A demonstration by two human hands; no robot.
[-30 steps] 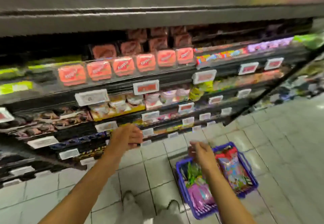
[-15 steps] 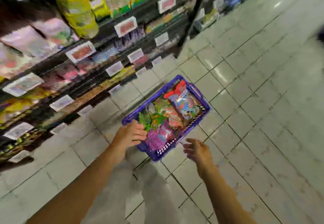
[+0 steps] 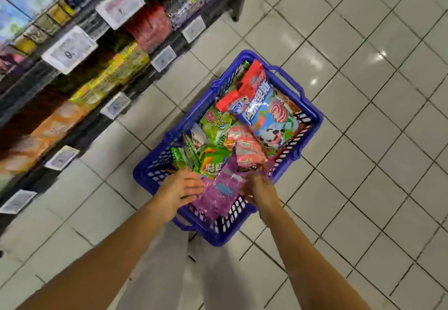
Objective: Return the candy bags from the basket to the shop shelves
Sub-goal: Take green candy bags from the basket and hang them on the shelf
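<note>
A blue basket point(image 3: 312, 125) sits on the tiled floor point(image 3: 363, 91) in the middle of the frame, packed with candy bags. Both hands reach into its near end at lower centre. The left hand point(image 3: 178, 189) lies with fingers stretched fairly straight, their tips touching the left edge of a purple bag point(image 3: 218, 195) that rests against the near wall of the basket. The right hand point(image 3: 260, 192) is at the bag's right edge with fingers bent toward it; it is blurred, so I cannot tell whether it really grips the bag. Just beyond the purple bag lie a green bag point(image 3: 213, 159) with rainbow print and a pink bag point(image 3: 247, 149), and another light green bag point(image 3: 215, 121) sits further in. A large red-and-blue bag point(image 3: 259, 106) lies on top at the far end of the basket. The shelves point(image 3: 80, 67) run down the left side of the frame, stocked with yellow, orange and red packs, with white price tags point(image 3: 69, 49) along their edges.
</note>
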